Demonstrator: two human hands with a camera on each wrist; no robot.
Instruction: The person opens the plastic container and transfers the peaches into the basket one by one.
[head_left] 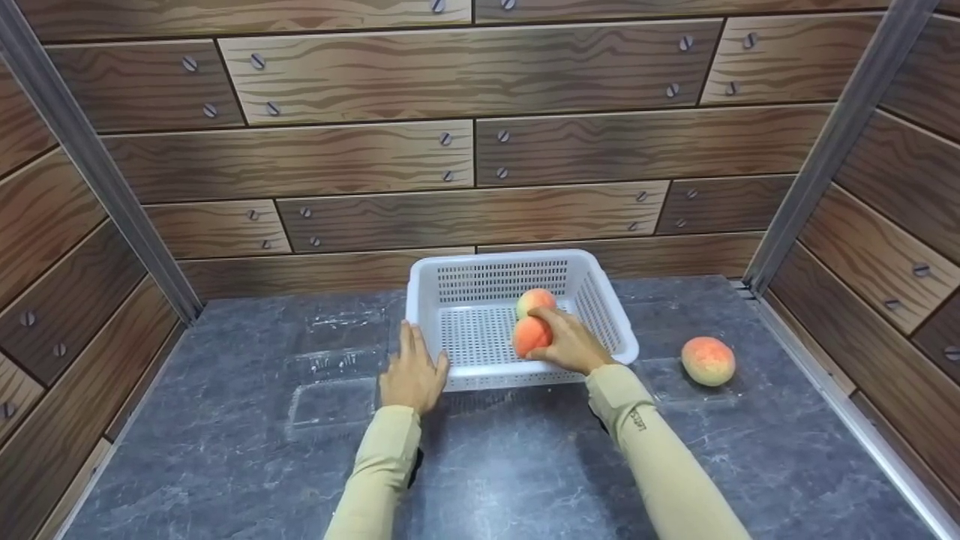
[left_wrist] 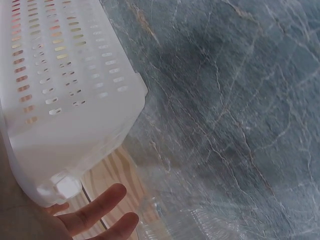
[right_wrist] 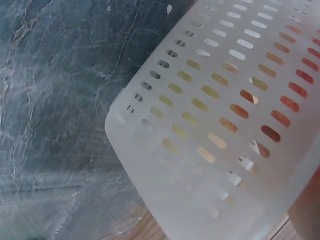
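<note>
A white perforated plastic basket (head_left: 499,370) stands on the dark table against the back wall. My right hand (head_left: 574,343) pinches a red-orange peach (head_left: 531,337) between thumb and fingers, above the basket's front part. Just behind it, a second peach (head_left: 535,300) shows inside the basket, partly covered by the held one. With fingers extended, my left hand (head_left: 414,371) rests at the basket's front left corner; in the left wrist view its fingers (left_wrist: 97,210) reach past the basket wall (left_wrist: 75,132). In the right wrist view, the basket wall (right_wrist: 150,175) hides the right hand's grip.
On the table right of the basket lies another peach (head_left: 708,361), red and yellow. Clear plastic pieces (head_left: 334,401) lie flat on the grey marbled tabletop (head_left: 225,450) to the left. Wood-patterned panels (head_left: 375,157) and metal posts (head_left: 817,150) enclose the table at the back and sides.
</note>
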